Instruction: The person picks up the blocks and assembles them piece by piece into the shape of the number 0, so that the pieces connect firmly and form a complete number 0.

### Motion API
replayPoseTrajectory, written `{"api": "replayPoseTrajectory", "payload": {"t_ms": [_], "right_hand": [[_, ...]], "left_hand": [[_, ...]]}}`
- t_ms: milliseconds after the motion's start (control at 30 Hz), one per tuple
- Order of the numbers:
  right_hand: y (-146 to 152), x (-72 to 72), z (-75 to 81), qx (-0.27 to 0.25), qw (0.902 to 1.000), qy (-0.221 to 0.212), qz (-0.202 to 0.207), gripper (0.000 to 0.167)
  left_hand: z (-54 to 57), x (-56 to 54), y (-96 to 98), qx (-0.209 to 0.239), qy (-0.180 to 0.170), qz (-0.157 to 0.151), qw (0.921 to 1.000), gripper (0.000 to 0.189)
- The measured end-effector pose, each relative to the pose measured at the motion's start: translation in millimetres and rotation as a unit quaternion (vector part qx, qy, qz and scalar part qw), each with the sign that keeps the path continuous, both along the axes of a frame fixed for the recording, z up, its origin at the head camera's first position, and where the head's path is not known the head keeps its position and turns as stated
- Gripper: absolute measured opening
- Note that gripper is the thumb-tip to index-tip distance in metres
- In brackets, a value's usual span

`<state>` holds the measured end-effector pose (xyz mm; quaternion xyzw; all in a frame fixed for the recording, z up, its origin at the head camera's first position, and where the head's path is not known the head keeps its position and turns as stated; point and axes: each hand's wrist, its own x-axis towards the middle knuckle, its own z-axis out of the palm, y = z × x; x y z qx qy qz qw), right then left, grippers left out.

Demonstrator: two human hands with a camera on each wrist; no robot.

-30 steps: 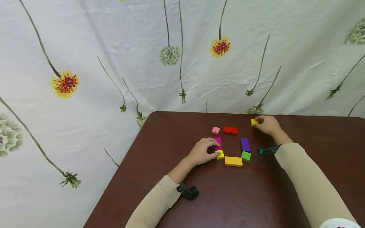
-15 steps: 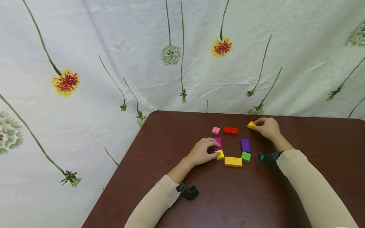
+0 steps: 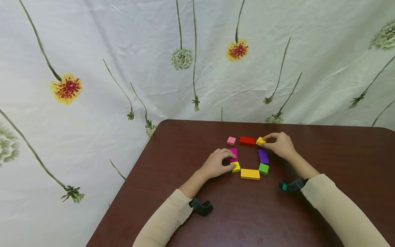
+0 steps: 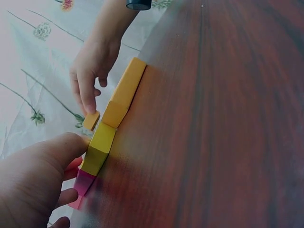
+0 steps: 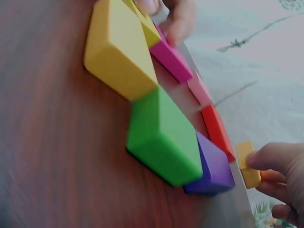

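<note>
My right hand [image 3: 281, 146] pinches a small orange-yellow block [image 3: 260, 141] between thumb and fingers, just right of a red block [image 3: 247, 141] and beyond a purple block [image 3: 263, 156]. The right wrist view shows that small block [image 5: 249, 165] close off the red block's end. On the left side, my left hand [image 3: 215, 164] has its thumb at a bright yellow block [image 3: 236, 167] and its relaxed fingers at a magenta block [image 3: 234, 155]. A pink block [image 3: 231, 140] lies left of the red one. A green block [image 3: 263, 168] and a long orange-yellow block [image 3: 250, 174] form the near side.
The blocks outline a rough rectangle on the dark brown table [image 3: 210, 212]. Behind the table's far edge hangs a pale flower-printed cloth [image 3: 142, 41]. Each wrist wears a dark strap, such as the black strap [image 3: 201, 207] on the left.
My right hand has brought the small orange-yellow block left and nearer, from the far right to the red block's right end. My left hand has stayed at the yellow and magenta blocks.
</note>
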<state>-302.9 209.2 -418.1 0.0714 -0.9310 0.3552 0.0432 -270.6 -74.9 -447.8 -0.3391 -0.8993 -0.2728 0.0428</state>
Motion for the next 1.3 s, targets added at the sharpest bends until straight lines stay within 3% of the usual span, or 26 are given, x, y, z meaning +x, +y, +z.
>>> {"api": "replayPoseTrajectory", "payload": {"t_ms": [667,1300], "right_hand": [[-25.4,7.3,-5.1,0.009,0.9995,-0.002,-0.032,0.031],[-29.4,9.7,-6.9,0.038,0.9979,-0.003,-0.052,0.029]], "left_hand": [[2.1,2.3,0.0,-0.004,-0.009,0.005,0.9999,0.031],[1.9,2.0,0.2,-0.002,-0.007,0.005,1.0000,0.030]]}}
